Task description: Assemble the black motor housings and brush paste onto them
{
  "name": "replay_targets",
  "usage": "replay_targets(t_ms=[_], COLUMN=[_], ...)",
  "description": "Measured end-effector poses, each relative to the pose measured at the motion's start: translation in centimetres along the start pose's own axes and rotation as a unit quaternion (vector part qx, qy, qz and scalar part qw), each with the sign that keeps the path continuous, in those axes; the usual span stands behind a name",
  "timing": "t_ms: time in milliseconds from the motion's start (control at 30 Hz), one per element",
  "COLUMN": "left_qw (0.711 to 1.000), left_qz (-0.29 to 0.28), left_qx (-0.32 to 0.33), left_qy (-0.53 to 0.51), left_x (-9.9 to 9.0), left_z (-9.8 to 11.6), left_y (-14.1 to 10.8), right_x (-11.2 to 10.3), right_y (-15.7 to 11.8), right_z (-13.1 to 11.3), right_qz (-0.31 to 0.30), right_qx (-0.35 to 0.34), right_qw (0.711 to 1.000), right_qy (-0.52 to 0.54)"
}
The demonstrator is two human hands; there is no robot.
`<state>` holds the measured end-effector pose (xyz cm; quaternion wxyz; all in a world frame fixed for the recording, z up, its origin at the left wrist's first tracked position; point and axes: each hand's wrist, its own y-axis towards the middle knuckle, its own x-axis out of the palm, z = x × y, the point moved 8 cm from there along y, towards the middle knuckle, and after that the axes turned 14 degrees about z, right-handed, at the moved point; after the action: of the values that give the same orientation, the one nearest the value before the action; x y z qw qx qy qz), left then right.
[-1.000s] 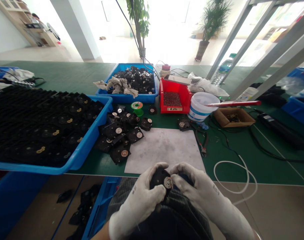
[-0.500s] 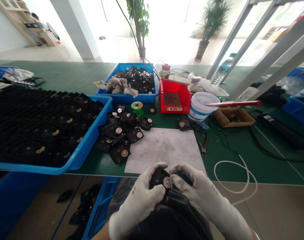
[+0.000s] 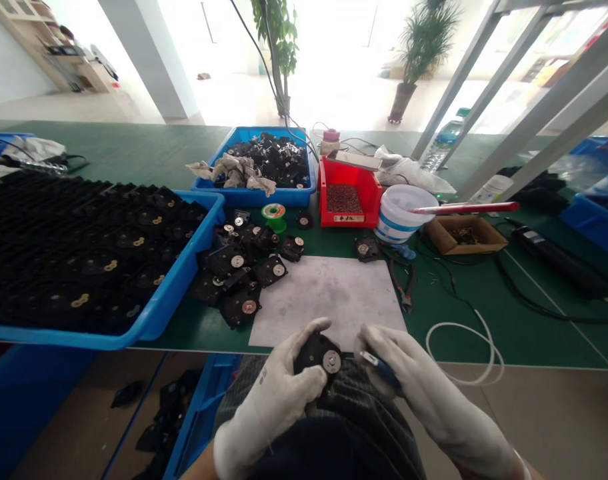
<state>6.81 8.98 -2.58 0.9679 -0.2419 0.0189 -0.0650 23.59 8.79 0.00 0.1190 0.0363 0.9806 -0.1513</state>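
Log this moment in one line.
left hand: holds black part | right hand: holds dark blue object, apart from black part | white sheet: on green table

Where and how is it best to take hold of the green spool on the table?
Take the green spool probably by its upper flange, pinching opposite edges from above. It stands upright with that wide rim exposed, while black parts crowd its near left side, so a low approach there seems awkward.

The right grip (image 3: 403, 355) partly hides a blue object (image 3: 385, 372) too unclear to identify.
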Motion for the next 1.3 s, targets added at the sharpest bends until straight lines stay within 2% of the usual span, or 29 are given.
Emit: replay_targets(t_ms=[100,200,300,533,833,1167,1300], left_qw=[1.000,1.000,1.000,1.000,0.999,0.999,0.999], left_qz=[0.015,0.015,0.005,0.011,0.007,-0.009,0.002], left_qx=[0.004,0.008,0.016,0.021,-0.003,-0.004,0.003], left_qy=[0.014,0.017,0.010,0.019,0.045,0.049,0.044], left_x=[-0.2,-0.2,-0.1,-0.2,-0.1,-0.1,-0.1], left_z=[0.4,0.8,1.1,1.2,0.8,0.2,0.3], left_y=[-0.2,-0.4,-0.5,-0.5,-0.6,-0.5,-0.4], right_x=[-0.4,-0.5,-0.1,0.0,0.1,0.0,0.1], right_y=[-0.5,-1.9,-2.4,-2.3,-2.3,-2.1,-1.9], right_z=[-2.4,-4.8,-5.7,-6.2,-6.0,-5.7,-5.6], right_qz=[0.060,0.135,0.146,0.142,0.136,0.136,0.137], right_qx=[-0.174,-0.351,-0.421,-0.463,-0.460,-0.472,-0.468], right_qw=[0.979,0.906,0.867,0.841,0.845,0.840,0.840], right_qy=[-0.089,-0.194,-0.223,-0.241,-0.238,-0.230,-0.238])
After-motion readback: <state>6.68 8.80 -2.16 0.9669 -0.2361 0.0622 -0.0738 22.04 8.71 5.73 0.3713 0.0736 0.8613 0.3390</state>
